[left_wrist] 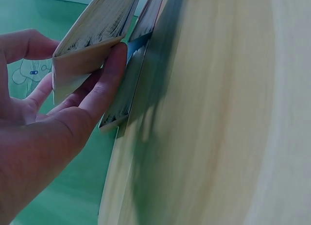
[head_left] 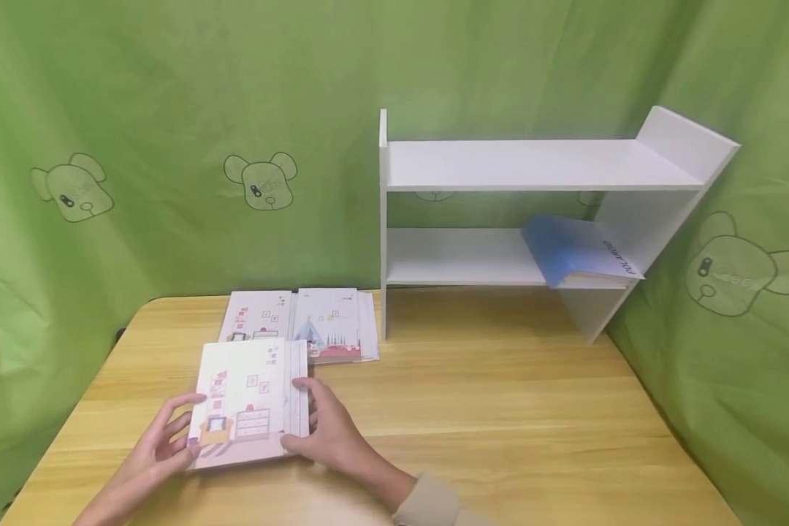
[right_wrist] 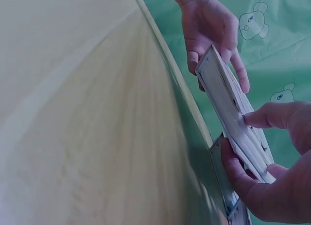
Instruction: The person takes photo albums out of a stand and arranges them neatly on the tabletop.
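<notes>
The pale book, its cover drawn with a dresser, an armchair and small pictures, is held raised above the left part of the bench, page edges facing right. Behind it lie a similar book and a book with a blue tent. On the right, the white shelf holds a blue book at the right of its lower board. The left hand grips the book's left edge, fingers curved around it; the right hand pinches the right side.
</notes>
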